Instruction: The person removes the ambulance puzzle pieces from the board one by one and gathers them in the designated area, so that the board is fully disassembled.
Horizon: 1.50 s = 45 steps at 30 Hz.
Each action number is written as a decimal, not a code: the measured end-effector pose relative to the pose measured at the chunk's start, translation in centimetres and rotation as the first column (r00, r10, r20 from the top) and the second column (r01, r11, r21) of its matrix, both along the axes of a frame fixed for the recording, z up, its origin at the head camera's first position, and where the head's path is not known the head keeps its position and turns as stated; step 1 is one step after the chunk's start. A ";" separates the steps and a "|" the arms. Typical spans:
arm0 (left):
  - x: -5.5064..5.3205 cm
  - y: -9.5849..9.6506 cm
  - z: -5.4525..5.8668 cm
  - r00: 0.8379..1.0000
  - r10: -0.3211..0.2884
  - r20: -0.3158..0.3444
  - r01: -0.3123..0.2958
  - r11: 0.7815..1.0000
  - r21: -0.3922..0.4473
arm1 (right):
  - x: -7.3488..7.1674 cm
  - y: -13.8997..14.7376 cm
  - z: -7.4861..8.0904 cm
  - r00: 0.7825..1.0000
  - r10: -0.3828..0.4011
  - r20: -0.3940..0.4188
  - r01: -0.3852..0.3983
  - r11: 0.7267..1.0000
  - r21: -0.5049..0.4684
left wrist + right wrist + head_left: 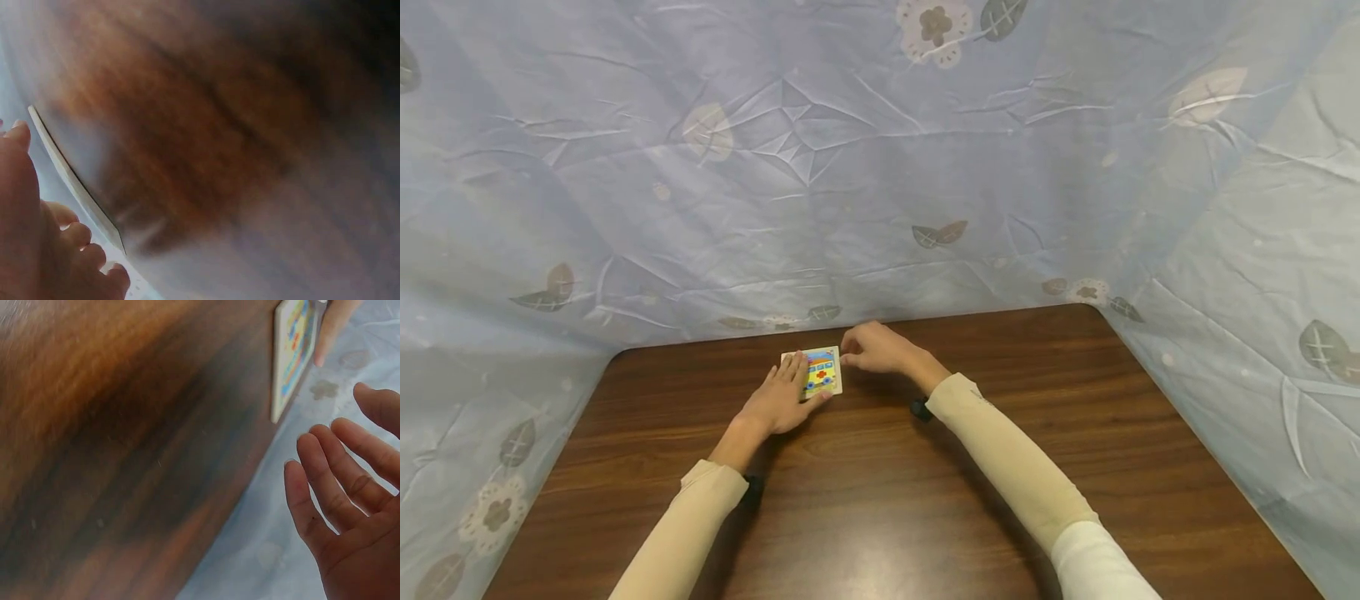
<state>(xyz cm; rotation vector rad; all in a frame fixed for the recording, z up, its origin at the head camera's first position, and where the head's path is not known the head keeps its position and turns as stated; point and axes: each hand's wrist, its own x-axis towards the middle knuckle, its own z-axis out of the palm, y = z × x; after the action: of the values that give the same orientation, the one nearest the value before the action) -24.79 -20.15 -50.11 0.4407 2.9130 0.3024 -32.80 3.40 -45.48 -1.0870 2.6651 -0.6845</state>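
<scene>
Pale blue floral cloth [850, 192] hangs right behind and along both sides of a dark wood-grain bench [1037, 417], so the far edge is kinda boxed in. Near that edge, a bit left of middle, there's a little ambulance picture board [825, 377], wheels toward the person, roof toward the cloth. Looks close to square, but the left hand [778, 400] blocks its left part, so can't call a long axis. Those fingers lie mostly straight on it, thumb splayed off. Right hand [880, 347] is just beside the right edge, fingers loosely bent with small gaps.
</scene>
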 end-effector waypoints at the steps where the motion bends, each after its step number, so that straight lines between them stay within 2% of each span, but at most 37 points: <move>1: 0.0 0.0 0.0 1.000 0.001 0.010 -0.001 1.000 -0.001 | -0.1 -0.2 -0.3 1.000 -0.004 0.007 0.004 1.000 0.007; 4: 0.1 0.2 0.0 0.999 0.003 0.037 -0.003 1.000 -0.009 | -0.3 -0.8 -1.0 1.000 -0.010 0.023 0.009 1.000 0.026; 11: 0.0 0.2 -0.2 0.999 0.007 0.051 -0.005 0.999 -0.034 | -0.5 -2.2 -2.1 1.000 -0.013 0.017 0.011 0.996 0.087; 14: -0.1 0.1 -0.1 0.998 -0.008 0.066 0.010 0.999 -0.030 | -0.6 -2.9 -2.6 1.000 -0.013 0.009 0.012 0.993 0.115; 18: -0.5 -0.1 0.3 0.998 -0.028 0.064 0.029 0.999 -0.017 | -0.9 -3.6 -3.1 0.999 -0.050 -0.021 0.053 0.989 0.139; 25: -1.3 -0.3 0.3 0.999 -0.035 0.038 0.036 0.999 -0.021 | -1.3 -4.2 -3.6 0.994 -0.100 -0.046 0.106 0.983 0.150; 32: -1.8 -0.2 0.4 0.995 -0.065 0.074 0.068 0.997 -0.040 | -1.5 -4.4 -3.6 0.992 -0.115 -0.052 0.122 0.980 0.159; 39: -1.8 0.1 0.8 0.992 -0.072 0.099 0.078 0.996 -0.051 | -1.6 -4.4 -3.9 0.993 -0.103 -0.064 0.111 0.983 0.145; 45: -1.6 0.4 0.6 0.993 -0.067 0.097 0.071 0.997 -0.036 | -1.5 -4.3 -4.2 0.992 -0.120 -0.046 0.125 0.986 0.113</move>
<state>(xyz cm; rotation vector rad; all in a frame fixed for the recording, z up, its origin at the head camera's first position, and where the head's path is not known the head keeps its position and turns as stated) -26.39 -19.79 -49.55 0.5046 2.7987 0.2481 -34.31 -0.94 -49.64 -0.9230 2.7846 -0.5258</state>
